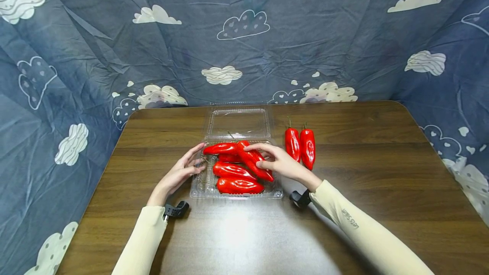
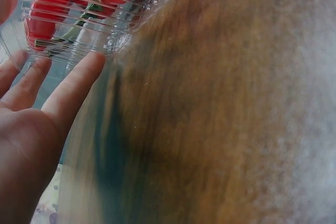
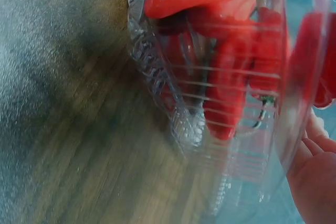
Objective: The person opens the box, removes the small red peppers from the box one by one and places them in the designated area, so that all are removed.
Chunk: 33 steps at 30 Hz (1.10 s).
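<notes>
A clear plastic clamshell box [image 1: 198, 192] holds several glossy red peppers [image 1: 240, 186], some lying crosswise one behind another. My right hand [image 1: 282, 164] grips a red pepper [image 1: 248, 160] between thumb and fingers, slanted over the right part of the box and overlapping the others in the head view. On the opposite side, my left hand [image 1: 176, 177] has its fingers spread along the box's left wall. In the left wrist view its fingertips [image 2: 94, 60] are right at the ribbed plastic wall, near green stems [image 2: 68, 36].
Two more red peppers [image 1: 292, 143] lie side by side on the wooden table [image 1: 355, 156], right of the box, stems pointing away. The box's hinged lid [image 1: 240, 123] lies folded back toward the far edge. A blue cloud-patterned cloth [image 1: 244, 58] hangs behind the table.
</notes>
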### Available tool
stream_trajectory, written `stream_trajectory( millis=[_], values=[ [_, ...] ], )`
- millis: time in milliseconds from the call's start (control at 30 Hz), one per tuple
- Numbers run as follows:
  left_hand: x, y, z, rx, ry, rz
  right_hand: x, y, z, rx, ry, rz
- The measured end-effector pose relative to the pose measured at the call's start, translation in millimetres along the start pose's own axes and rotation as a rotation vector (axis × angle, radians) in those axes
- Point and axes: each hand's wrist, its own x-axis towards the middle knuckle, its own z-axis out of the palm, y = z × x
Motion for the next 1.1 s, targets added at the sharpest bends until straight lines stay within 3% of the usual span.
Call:
stream_trajectory(
  millis=[767,1100],
  values=[
    [-0.2,-1.7,-0.5,-0.004,-0.001,0.001,-13.5,6,-23,0.066,0.105,0.009],
    [0.2,-1.6,-0.9,0.001,-0.007,0.001,-22.1,12,-31,0.028,0.168,0.039]
  ],
)
